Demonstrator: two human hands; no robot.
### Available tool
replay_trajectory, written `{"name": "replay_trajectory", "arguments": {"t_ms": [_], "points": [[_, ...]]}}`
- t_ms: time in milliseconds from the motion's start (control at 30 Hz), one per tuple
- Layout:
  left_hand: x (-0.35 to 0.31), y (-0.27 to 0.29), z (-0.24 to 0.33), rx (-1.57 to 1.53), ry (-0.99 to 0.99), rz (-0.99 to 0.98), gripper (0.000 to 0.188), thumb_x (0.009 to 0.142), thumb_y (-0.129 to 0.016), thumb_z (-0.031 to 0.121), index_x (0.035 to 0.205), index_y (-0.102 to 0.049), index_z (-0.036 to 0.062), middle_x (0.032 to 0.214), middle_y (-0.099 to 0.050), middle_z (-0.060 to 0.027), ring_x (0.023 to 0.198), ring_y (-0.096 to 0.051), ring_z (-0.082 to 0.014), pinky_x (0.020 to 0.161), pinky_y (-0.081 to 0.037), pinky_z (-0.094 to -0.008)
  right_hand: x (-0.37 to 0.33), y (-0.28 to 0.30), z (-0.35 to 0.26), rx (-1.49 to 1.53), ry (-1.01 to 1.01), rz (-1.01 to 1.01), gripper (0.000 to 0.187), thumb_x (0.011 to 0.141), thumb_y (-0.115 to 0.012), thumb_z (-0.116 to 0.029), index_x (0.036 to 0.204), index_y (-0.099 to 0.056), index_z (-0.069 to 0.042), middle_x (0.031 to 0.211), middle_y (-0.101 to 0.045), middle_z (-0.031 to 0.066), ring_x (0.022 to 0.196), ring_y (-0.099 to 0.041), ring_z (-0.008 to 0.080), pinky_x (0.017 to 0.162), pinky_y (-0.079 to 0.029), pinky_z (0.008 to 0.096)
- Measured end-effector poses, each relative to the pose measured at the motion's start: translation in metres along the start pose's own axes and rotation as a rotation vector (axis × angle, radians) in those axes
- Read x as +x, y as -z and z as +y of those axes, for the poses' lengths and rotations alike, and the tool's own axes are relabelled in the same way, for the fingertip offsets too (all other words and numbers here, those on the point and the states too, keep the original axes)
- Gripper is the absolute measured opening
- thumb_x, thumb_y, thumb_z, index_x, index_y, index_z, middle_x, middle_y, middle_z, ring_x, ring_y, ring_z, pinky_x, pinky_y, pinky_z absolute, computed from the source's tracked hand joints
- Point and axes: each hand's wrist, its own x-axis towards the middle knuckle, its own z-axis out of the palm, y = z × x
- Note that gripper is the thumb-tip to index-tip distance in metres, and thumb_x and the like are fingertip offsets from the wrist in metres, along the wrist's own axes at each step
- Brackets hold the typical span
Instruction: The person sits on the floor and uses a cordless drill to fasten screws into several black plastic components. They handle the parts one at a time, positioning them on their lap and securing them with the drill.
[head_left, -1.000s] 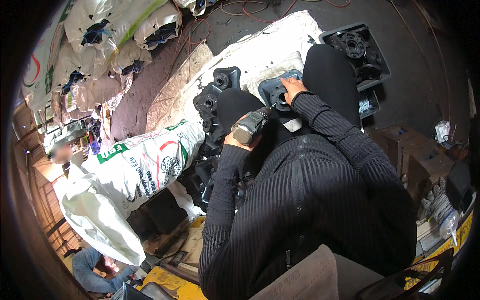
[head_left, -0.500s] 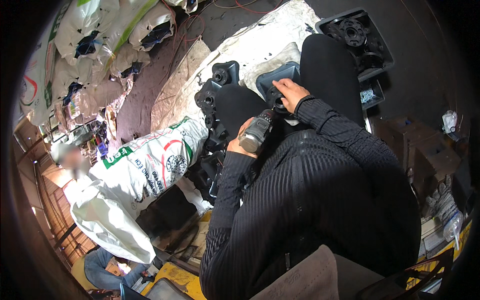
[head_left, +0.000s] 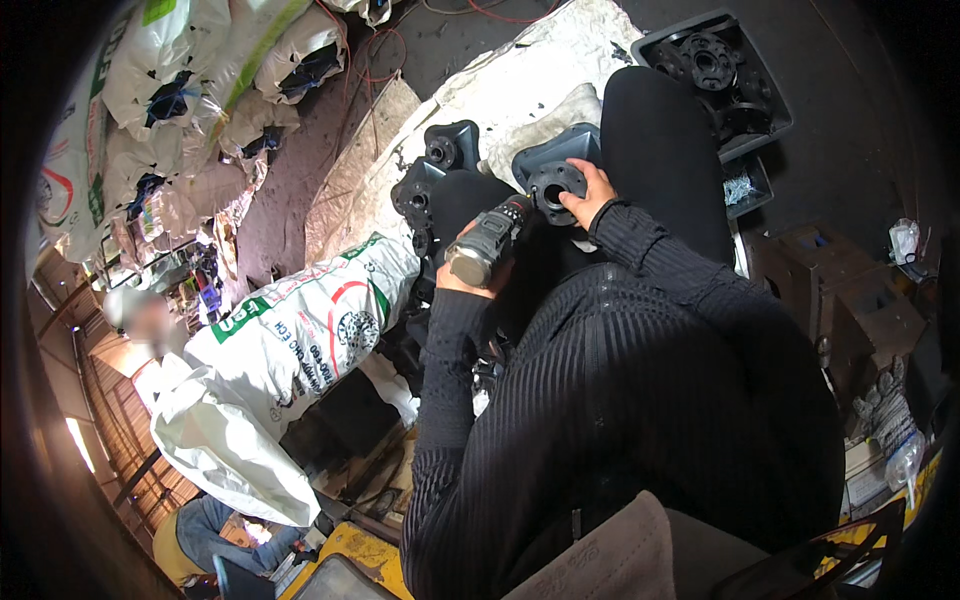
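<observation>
My left hand (head_left: 462, 278) is wrapped round a grey and black cordless drill (head_left: 485, 245), its nose pointing up and right. The drill's tip is close to a black round flange (head_left: 557, 190) with a hole in its middle and smaller holes about its face. My right hand (head_left: 592, 192) grips that flange by its right side, fingers at the top and thumb near the central hole. Behind the flange is a dark grey flared square piece (head_left: 570, 146), between my knees; whether the two are joined I cannot tell.
Similar black flanged pieces (head_left: 441, 152) stand left of my knee. A grey bin (head_left: 785, 100) of round black parts and a small tray of screws (head_left: 738, 190) are at the right. Left lies a white printed sack (head_left: 330, 325); a person (head_left: 205, 540) is at lower left.
My right hand has shifted from over the flange to its right side, leaving its face showing. The drill and my left hand have moved slightly left.
</observation>
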Motion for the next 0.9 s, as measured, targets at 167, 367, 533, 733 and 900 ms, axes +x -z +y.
{"name": "replay_trajectory", "arguments": {"t_ms": [167, 367, 533, 733, 900], "points": [[0.027, 0.007, -0.019, 0.140, 0.035, -0.131, 0.062, 0.068, -0.071, 0.032, 0.121, -0.048, 0.0079, 0.112, -0.058, -0.0091, 0.105, -0.055, -0.0220, 0.090, -0.043, -0.0297, 0.007, -0.012, 0.004, 0.192, -0.124, 0.061, 0.059, 0.072, -0.067, -0.016, 0.125, -0.040, -0.010, 0.120, -0.042, 0.0196, 0.113, -0.044, 0.0323, 0.098, -0.034, 0.0370], [0.046, 0.013, -0.035, 0.085, 0.052, -0.196, 0.058, 0.070, -0.068, 0.036, 0.119, -0.051, 0.0099, 0.116, -0.055, -0.0083, 0.109, -0.052, -0.0225, 0.094, -0.040, -0.0304, 0.009, -0.008, -0.008, 0.370, -0.189, 0.049, 0.058, 0.073, -0.068, -0.010, 0.123, -0.040, -0.010, 0.120, -0.037, 0.0148, 0.100, -0.052, 0.0314, 0.053, -0.058, 0.0339], [0.042, 0.029, -0.008, -0.110, 0.149, -0.224, 0.042, 0.077, -0.063, 0.021, 0.116, -0.053, 0.0085, 0.117, -0.055, -0.0086, 0.110, -0.051, -0.0218, 0.095, -0.039, -0.0322, 0.004, -0.006, -0.013, 0.334, -0.169, 0.057, 0.056, 0.074, -0.066, -0.008, 0.124, -0.039, -0.009, 0.119, -0.039, 0.0122, 0.096, -0.055, 0.0285, 0.056, -0.058, 0.0359], [0.045, 0.043, 0.017, 0.004, 0.050, -0.262, 0.053, 0.073, -0.066, 0.029, 0.120, -0.049, 0.0111, 0.116, -0.055, -0.0084, 0.110, -0.050, -0.0236, 0.097, -0.038, -0.0338, 0.004, -0.006, -0.008, 0.349, -0.158, 0.054, 0.057, 0.072, -0.069, -0.011, 0.122, -0.041, -0.010, 0.117, -0.040, 0.0152, 0.103, -0.050, 0.0310, 0.059, -0.058, 0.0335], [0.041, 0.035, -0.002, -0.118, 0.098, -0.260, 0.052, 0.073, -0.069, 0.024, 0.119, -0.050, 0.0099, 0.114, -0.056, -0.0094, 0.110, -0.051, -0.0240, 0.095, -0.039, -0.0345, 0.005, -0.012, 0.000, 0.281, -0.113, 0.077, 0.057, 0.073, -0.067, -0.008, 0.123, -0.040, -0.009, 0.118, -0.041, 0.0141, 0.098, -0.053, 0.0289, 0.056, -0.058, 0.0338]]}}
